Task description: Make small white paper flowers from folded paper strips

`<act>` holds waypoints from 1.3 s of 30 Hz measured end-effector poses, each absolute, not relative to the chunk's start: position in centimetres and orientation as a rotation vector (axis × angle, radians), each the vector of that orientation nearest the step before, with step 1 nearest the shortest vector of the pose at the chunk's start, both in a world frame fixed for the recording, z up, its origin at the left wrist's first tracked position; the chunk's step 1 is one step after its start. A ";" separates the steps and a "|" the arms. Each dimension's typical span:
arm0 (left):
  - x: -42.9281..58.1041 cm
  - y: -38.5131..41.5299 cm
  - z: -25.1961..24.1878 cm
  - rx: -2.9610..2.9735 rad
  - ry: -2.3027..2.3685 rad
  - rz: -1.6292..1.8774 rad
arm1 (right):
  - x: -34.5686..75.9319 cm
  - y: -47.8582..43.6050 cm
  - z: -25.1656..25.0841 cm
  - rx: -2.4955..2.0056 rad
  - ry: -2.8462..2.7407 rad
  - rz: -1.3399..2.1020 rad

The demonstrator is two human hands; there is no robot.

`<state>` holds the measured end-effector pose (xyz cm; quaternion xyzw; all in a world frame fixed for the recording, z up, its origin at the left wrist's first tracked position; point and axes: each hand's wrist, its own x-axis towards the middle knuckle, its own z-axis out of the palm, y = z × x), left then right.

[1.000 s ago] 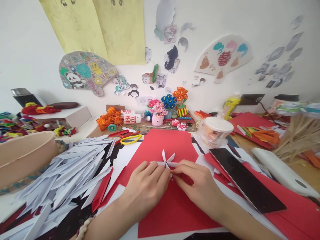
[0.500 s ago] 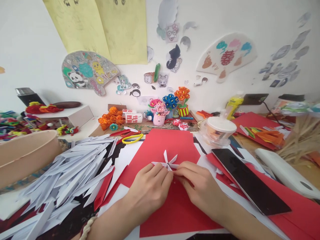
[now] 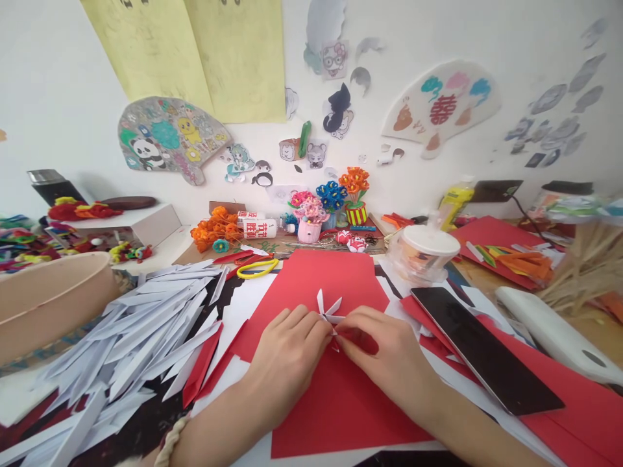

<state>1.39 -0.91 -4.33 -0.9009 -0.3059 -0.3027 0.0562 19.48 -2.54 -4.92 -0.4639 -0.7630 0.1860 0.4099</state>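
A small white paper star [image 3: 327, 308] made of pointed folded strips lies on a red paper sheet [image 3: 321, 383] in the middle of the desk. My left hand [image 3: 285, 363] and my right hand [image 3: 384, 360] meet over its near half, fingers curled and pinching it. Only the far points of the star stick out above my fingertips. A braided cord bracelet [image 3: 170, 444] sits on my left wrist.
A heap of white folded paper strips [image 3: 131, 337] covers the left. A tan bowl [image 3: 48, 301] stands far left. A black phone [image 3: 479, 347], a white oblong device [image 3: 549, 337] and a lidded cup [image 3: 423, 253] lie right. Yellow-handled scissors [image 3: 256, 266] and paper flower pots [image 3: 331, 207] sit behind.
My hands have closed further over the white star, hiding its left point. The view shifted slightly; nothing else on the desk moved.
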 end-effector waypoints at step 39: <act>1.0 -1.1 -4.2 -2.558 -0.912 -0.816 | 20.0 -2.5 -5.6 -0.913 -2.104 0.069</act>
